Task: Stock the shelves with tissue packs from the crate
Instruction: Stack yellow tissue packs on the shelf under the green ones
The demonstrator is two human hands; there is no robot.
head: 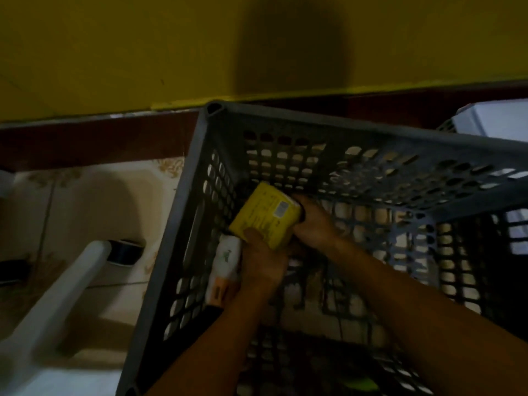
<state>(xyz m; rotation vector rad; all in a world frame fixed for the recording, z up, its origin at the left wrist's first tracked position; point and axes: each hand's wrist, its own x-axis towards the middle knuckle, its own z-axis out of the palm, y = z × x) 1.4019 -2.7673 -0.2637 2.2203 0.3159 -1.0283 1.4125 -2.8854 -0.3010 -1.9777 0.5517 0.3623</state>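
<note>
Down inside the grey crate (171,238), by its left wall, both hands are gripping a tilted yellow tissue pack (265,215) btwn them, L hand (263,261) at its near edge, R hand (311,221) at its far-right end, w/ a white pack (225,267) lying lengthwise along that wall, just beside the L hand.

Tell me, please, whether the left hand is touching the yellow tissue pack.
Touching. The head view shows the left hand with its thumb lying on the yellow tissue pack, no gap between them.
</note>
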